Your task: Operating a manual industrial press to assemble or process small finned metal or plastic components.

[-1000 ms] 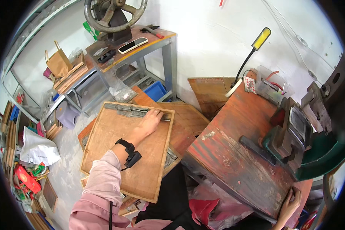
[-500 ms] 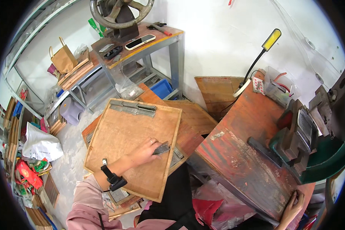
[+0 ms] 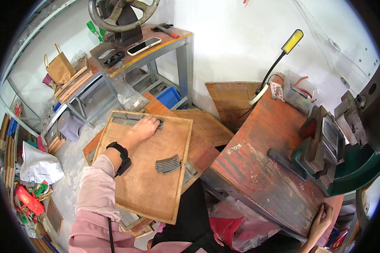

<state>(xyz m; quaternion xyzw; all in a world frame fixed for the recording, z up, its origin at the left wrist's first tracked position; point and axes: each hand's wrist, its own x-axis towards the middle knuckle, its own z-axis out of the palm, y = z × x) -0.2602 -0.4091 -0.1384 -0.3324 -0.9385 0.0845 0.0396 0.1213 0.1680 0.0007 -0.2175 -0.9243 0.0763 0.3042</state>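
My left hand reaches across a shallow wooden tray. Its fingers close on the right end of a row of dark grey ridged strips lying along the far rim. The fingers partly cover those pieces. A separate group of grey ridged strips lies side by side near the tray's right rim, untouched. At the lower right, my right hand rests at the edge of a worn reddish workbench, its fingers slightly bent and apart, with nothing visible in them.
A green-based machine with a metal block stands on the bench, a dark bar beside it. Behind are a lamp and a clear plastic bin. A side table holds a handwheel press and a phone.
My left hand has let go of the grey strips by the right rim and moved far and left to the row at the far rim. The right hand stays at the bench edge.
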